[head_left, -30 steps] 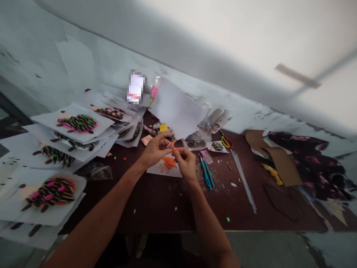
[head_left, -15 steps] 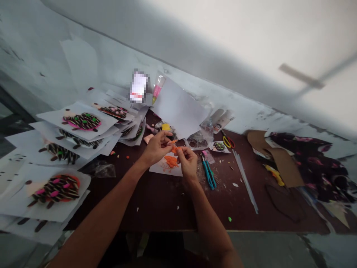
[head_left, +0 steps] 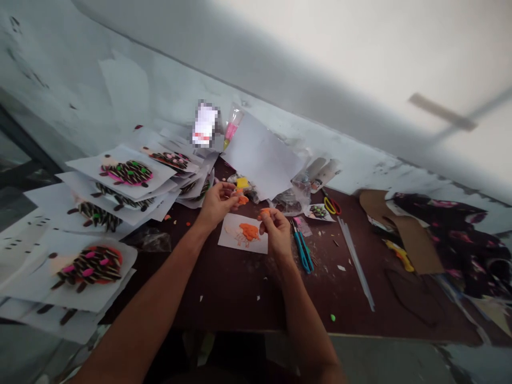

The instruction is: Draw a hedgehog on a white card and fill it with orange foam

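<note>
My left hand pinches a lump of orange clay above the back edge of a small white card. Another orange piece is between the thumb and fingers of my right hand, at the card's right side. The two hands are apart. Between and below them lies the white card with an outlined animal drawing, its body partly covered in orange clay. Teal-handled scissors or pliers lie just right of my right hand.
Stacked sheets with hedgehog pictures fill the left side. A phone and a blank sheet stand at the back. Red-and-yellow scissors, clear sticks, a yellow glue gun and dark cloth lie to the right.
My hands have moved apart, and the orange clay between them is now in two separate pieces, one in each hand. More of the card shows. The whole view has shifted slightly.
</note>
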